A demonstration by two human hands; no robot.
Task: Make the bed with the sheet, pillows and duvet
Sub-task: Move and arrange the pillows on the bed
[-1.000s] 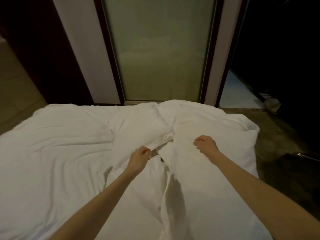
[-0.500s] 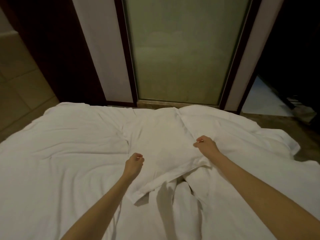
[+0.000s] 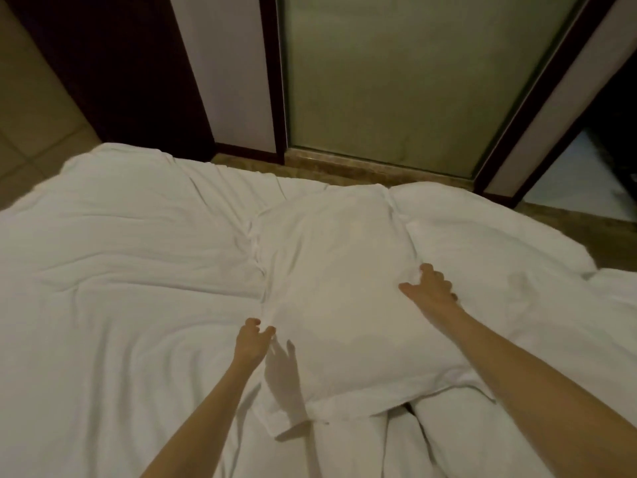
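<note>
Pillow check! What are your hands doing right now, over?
Left hand open, by the pillow, left edge. Right hand open, fingers spread on its right edge. Pillow flat on the rumpled duvet. Nothing in the way, over.

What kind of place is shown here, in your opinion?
Most likely a bedroom, perhaps in a hotel. A white duvet spreads across the view, a white pillow lies on it, and behind them stands a frosted glass panel in a dark frame.
</note>
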